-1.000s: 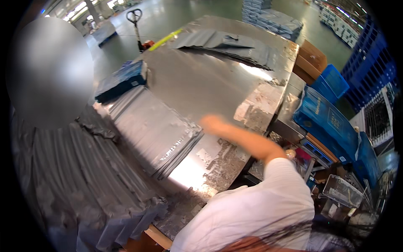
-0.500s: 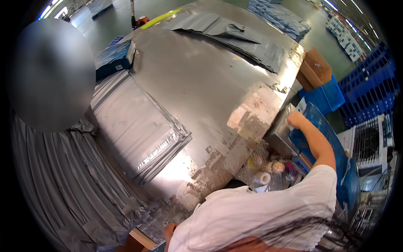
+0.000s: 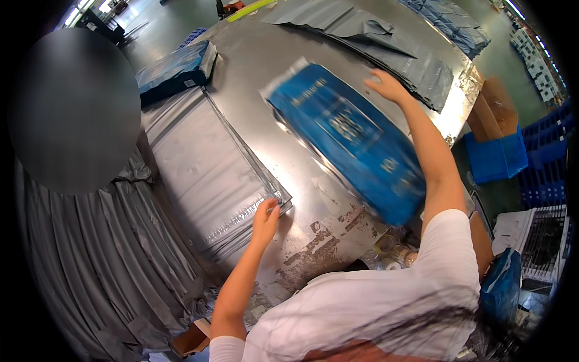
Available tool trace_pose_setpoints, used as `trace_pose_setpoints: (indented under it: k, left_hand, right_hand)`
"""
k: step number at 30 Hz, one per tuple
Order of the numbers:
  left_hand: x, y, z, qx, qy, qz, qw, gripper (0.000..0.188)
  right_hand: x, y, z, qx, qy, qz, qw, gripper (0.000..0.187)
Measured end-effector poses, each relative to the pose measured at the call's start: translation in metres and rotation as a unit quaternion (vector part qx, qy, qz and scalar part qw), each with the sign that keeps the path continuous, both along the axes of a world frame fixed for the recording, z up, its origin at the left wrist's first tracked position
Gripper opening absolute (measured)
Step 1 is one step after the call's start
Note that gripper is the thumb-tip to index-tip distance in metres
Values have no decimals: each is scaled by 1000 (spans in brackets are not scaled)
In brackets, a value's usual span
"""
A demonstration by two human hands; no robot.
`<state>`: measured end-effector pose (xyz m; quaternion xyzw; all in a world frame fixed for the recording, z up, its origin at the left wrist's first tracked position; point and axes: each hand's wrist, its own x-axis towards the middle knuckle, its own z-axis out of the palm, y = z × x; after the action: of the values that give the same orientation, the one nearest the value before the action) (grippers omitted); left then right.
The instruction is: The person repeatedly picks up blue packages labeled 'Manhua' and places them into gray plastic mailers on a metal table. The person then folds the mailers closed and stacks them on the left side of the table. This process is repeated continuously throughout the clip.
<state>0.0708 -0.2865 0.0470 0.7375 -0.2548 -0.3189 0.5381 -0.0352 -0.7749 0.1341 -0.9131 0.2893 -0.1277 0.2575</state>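
Note:
A large blue plastic-wrapped package (image 3: 356, 139), slightly blurred, lies slantwise on the metal table (image 3: 241, 78). Just beyond its far right edge is my right hand (image 3: 386, 89), fingers stretched and apart, holding nothing. My left hand (image 3: 264, 224) reaches the near right corner of a stack of flat silvery-grey plastic bags (image 3: 199, 163). Its thumb and fingers are bent but apart at that corner; whether they touch the top bag I cannot tell.
Another blue package (image 3: 178, 69) sits behind the bag stack. More grey bags (image 3: 368, 39) lie at the table's far right. Grey sheeting (image 3: 102, 265) hangs along the left side. Beyond the right edge stand a cardboard box (image 3: 494, 108) and a blue bin (image 3: 497, 154).
The blue package now lies on the table, where bare metal was before. My right hand has moved from the right edge to over the table. My left hand has come up to the bag stack.

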Motion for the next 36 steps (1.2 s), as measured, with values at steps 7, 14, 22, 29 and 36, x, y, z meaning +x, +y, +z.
trace_pose_setpoints:
  k: [7, 14, 22, 29, 36]
  left_hand:
    - [29, -96, -79, -24, 211, 120, 970, 65]
    - [21, -128, -29, -216, 438, 200, 850, 61]
    - [68, -89, 108, -127, 405, 95, 900, 60]
    - [58, -60, 167, -86, 374, 81, 920, 68]
    - [42, -20, 199, -85, 350, 22, 933, 76]
  right_hand:
    - [-27, 88, -119, 683, -122, -46, 718, 67]
    - [-4, 151, -108, 697, -292, -33, 654, 65]
    - [-18, 175, 2, 404, -293, 157, 852, 93]
    - [-39, 211, 38, 368, -321, 128, 863, 86]
    - [-70, 250, 69, 358, -319, 76, 874, 71]
